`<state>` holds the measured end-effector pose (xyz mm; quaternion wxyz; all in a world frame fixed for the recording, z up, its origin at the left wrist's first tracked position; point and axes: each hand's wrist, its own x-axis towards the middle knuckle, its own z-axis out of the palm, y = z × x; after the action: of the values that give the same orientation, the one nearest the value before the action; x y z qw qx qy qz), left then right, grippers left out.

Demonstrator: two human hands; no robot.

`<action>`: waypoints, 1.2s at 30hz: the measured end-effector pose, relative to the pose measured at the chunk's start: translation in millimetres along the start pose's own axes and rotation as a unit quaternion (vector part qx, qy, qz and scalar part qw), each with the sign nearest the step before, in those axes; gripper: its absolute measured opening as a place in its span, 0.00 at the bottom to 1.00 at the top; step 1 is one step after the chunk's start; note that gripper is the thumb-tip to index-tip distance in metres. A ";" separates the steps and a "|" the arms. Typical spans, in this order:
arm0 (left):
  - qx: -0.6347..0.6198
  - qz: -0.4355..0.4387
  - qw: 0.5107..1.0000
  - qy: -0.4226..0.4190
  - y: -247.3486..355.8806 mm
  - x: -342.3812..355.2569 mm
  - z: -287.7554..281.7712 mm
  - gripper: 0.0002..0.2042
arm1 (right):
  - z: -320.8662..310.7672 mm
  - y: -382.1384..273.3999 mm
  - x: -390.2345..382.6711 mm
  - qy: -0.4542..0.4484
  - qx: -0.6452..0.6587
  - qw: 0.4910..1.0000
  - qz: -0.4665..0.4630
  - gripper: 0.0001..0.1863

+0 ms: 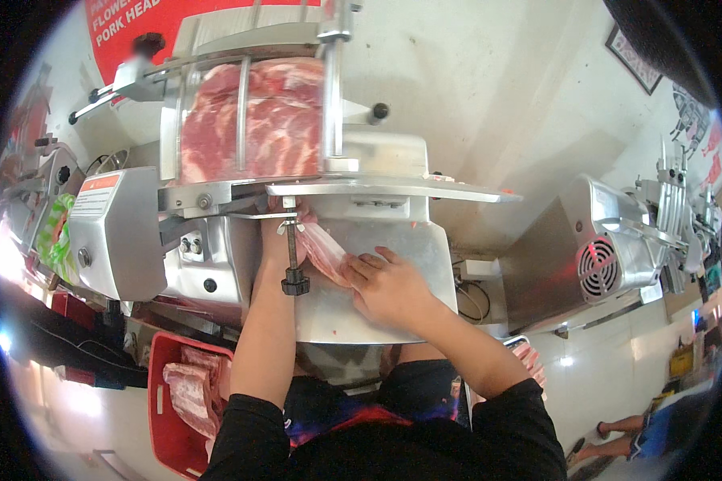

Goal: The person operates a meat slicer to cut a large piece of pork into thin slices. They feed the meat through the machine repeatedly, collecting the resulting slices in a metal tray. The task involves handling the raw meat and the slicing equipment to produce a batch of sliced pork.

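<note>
A strip of sliced pork (325,250), pink with pale fat, slants across the metal tray (413,240) of the meat slicer. The fingers of my right hand (389,287) close around its nearer right end. My left hand (274,228) reaches under the slicer's plate by the strip's far end, its fingers mostly hidden behind the plate and a threaded rod with a black knob (294,282). Above, a large slab of raw pork (285,120) sits in the slicer's carriage, behind upright metal bars.
A flat metal blade guard (393,189) crosses just above my hands. The slicer's motor housing (116,232) stands at left. A red crate (159,401) of meat is below left, and more sliced meat (529,361) lies beside my right arm. Another slicer (569,248) stands at right.
</note>
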<state>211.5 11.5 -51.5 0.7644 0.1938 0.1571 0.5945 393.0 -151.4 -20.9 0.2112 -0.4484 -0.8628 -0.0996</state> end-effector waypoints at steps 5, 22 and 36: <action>-0.008 -0.006 0.999 -0.041 0.8 3.4 -1.6 0.08 | -11.1 6.1 33.6 0.044 0.112 0.991 0.051 0.25; 0.134 0.022 0.991 -0.014 -8.7 11.5 -23.4 0.09 | 21.8 3.7 88.4 0.175 0.086 0.975 0.110 0.23; 0.049 0.026 0.998 -0.002 -2.1 -1.5 3.8 0.03 | 8.2 7.5 27.2 -0.031 -0.105 0.994 0.029 0.18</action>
<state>214.7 9.3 -49.2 0.7384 0.2360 0.1797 0.6056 383.1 -124.2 -16.0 0.1391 -0.4959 -0.8403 -0.1691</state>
